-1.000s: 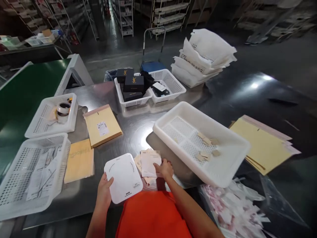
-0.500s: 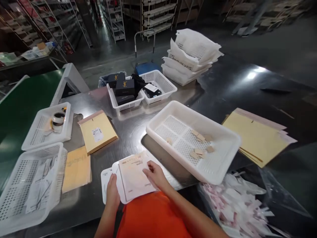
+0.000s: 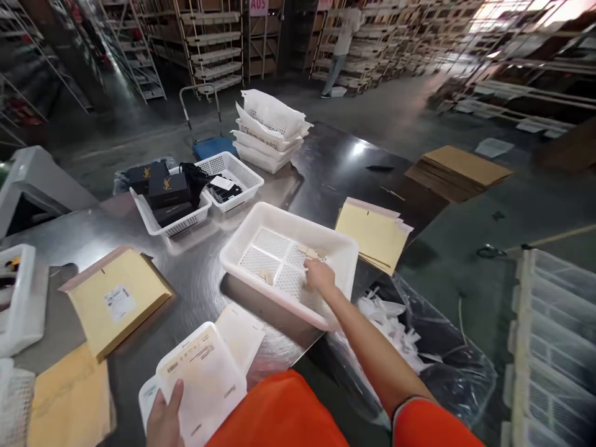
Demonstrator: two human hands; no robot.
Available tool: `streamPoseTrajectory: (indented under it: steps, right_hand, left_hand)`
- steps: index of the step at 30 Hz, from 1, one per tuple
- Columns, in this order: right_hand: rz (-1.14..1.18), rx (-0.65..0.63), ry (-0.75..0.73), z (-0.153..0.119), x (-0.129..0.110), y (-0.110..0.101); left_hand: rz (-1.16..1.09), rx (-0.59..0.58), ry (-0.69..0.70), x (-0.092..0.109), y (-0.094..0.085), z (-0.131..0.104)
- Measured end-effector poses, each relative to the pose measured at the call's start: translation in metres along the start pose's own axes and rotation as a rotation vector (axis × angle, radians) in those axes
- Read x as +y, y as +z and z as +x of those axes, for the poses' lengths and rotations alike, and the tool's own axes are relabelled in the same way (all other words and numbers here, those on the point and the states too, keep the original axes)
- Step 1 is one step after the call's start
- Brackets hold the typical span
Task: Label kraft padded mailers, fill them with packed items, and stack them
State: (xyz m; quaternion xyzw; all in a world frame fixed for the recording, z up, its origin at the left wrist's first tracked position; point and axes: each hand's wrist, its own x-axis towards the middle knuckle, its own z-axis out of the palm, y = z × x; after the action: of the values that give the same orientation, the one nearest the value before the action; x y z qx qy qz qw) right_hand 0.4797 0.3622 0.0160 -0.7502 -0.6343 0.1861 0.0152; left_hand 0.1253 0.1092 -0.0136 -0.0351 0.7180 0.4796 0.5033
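Note:
My left hand [image 3: 165,416] grips a white rounded-corner packet [image 3: 212,379] with small printing, its thumb lying on top. A second white piece [image 3: 148,397] pokes out beneath it at the left. Beside it a pale printed sheet [image 3: 241,335] lies on the table. My right hand [image 3: 320,276] is inside the large white plastic basket [image 3: 279,217], its fingers curled close to small tan pieces [image 3: 310,251]. What is between those fingers, if anything, is hidden. More tan pieces [image 3: 266,276] lie on the left of the basket floor.
Yellow padded envelopes [image 3: 370,233] lie beyond the basket; a labelled envelope stack [image 3: 116,298] lies left. Black boxes [image 3: 167,189] fill a small basket at the back, near stacked white baskets [image 3: 270,130]. A plastic bag of scraps [image 3: 395,329] is at right. A person [image 3: 342,46] stands far off.
The view has turned to the right. My right hand has left the packets and reached into the white basket. My left hand still holds the white packet.

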Motion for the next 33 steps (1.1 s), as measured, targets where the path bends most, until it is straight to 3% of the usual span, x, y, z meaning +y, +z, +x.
streamPoseTrajectory:
  steps: [3, 9, 13, 17, 19, 21, 24, 27, 28, 30, 33]
  right_hand:
    - [-0.084, -0.125, 0.025, 0.017, 0.025, 0.015]
    - [-0.091, -0.168, -0.046, 0.012, 0.03, 0.044]
    - [-0.04, -0.166, -0.073, 0.016, 0.034, 0.041]
    - [-0.019, -0.138, -0.116, 0.018, 0.033, 0.021]
    - [0.07, -0.074, -0.152, 0.007, 0.017, 0.007]
    - [0.337, -0.066, -0.242, -0.017, -0.012, -0.001]
    - [0.763, -0.297, -0.411, -0.074, -0.077, 0.012]
    - [0.723, -0.568, -0.433, -0.132, -0.136, 0.049]
    - [0.701, -0.586, -0.43, -0.147, -0.149, 0.062]
    - [0.652, -0.578, -0.429, -0.17, -0.164, 0.082]
    - [0.499, -0.392, -0.486, -0.185, -0.163, 0.092]
  left_hand:
    - [-0.103, 0.029, -0.105, 0.0, -0.002, 0.003]
    - [-0.19, 0.048, -0.059, -0.001, 0.01, -0.011]
    - [-0.253, 0.012, -0.02, -0.003, 0.014, -0.018]
    - [-0.277, 0.04, -0.011, 0.0, 0.013, -0.022]
    - [-0.271, 0.026, 0.018, 0.003, 0.014, -0.025]
    - [-0.267, 0.002, 0.037, 0.007, 0.017, -0.028]
    - [-0.292, -0.026, 0.025, 0.012, 0.026, -0.031]
    - [-0.356, -0.049, 0.029, 0.013, 0.033, -0.033]
    - [-0.37, -0.063, 0.042, 0.013, 0.035, -0.033]
    - [-0.375, -0.1, 0.078, 0.01, 0.035, -0.034]
    - [-0.374, -0.125, 0.138, 0.003, 0.033, -0.035]
